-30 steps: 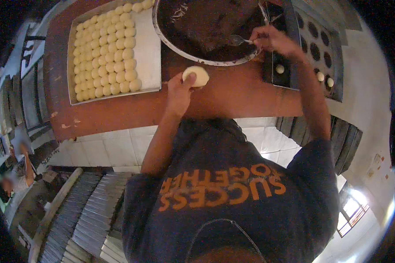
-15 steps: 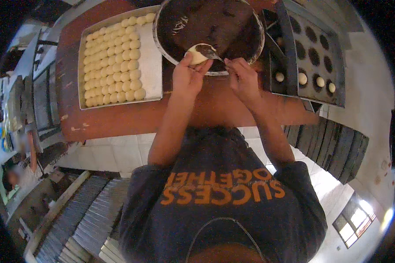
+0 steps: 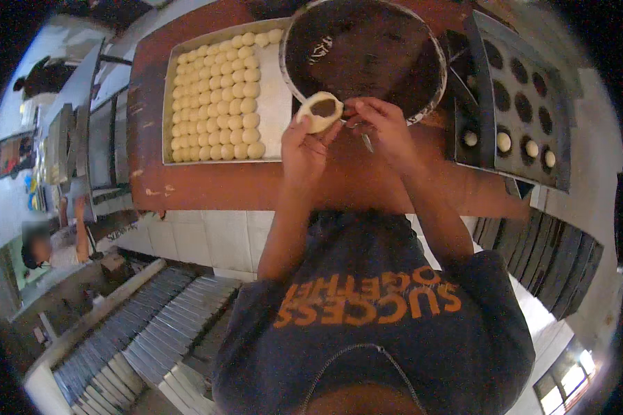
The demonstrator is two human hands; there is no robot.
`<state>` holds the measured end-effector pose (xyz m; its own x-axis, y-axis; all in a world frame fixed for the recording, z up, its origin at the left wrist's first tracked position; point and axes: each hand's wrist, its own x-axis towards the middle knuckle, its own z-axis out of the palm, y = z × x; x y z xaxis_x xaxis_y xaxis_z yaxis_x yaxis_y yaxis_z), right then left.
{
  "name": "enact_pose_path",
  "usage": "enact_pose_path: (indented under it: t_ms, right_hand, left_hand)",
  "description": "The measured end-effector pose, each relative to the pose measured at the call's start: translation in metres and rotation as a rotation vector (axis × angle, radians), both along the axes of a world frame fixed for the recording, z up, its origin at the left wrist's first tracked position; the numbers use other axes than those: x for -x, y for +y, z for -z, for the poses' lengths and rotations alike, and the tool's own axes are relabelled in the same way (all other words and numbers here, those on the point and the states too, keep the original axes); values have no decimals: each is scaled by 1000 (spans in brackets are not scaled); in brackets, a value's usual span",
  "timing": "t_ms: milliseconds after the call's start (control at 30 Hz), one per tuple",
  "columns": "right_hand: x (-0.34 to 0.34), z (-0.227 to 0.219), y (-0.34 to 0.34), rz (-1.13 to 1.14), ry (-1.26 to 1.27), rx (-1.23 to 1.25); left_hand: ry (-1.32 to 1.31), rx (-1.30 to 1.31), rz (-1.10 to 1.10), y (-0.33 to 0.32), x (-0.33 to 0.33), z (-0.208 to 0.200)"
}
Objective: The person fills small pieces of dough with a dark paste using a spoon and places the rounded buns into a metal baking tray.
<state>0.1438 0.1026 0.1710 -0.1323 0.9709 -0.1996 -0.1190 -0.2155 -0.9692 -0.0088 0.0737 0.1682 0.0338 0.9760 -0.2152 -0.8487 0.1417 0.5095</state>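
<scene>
My left hand (image 3: 303,142) holds a flat round piece of pale dough (image 3: 320,111) with a dark brown filling in its middle. My right hand (image 3: 379,123) grips a metal spoon (image 3: 365,138) and its fingers touch the right edge of the dough. Both hands are raised just in front of a large round metal bowl (image 3: 422,104) of dark filling. Left of the bowl lies a metal tray (image 3: 273,97) with several rows of pale dough balls (image 3: 214,97).
A dark baking pan (image 3: 488,83) with round cups stands at the right, several cups holding filled dough pieces (image 3: 504,142). All rest on a reddish-brown table (image 3: 208,187). Stacks of trays (image 3: 138,332) lie below left, dark pans (image 3: 554,256) lower right. Another person (image 3: 45,249) is at far left.
My right hand left the bowl with the spoon and met my left hand, which lifted the dough off the table. Dark filling now sits on the dough.
</scene>
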Motion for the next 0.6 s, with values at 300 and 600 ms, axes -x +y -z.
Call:
enact_pose_path:
  t_ms: [300, 600]
  right_hand:
    - [3, -23, -13, 230, -253, -467]
    - [-22, -84, -37, 353, -364, -450]
  left_hand:
    - [129, -290, 374, 9, -24, -1]
    - [-133, -234, 413, -2, -58, -57]
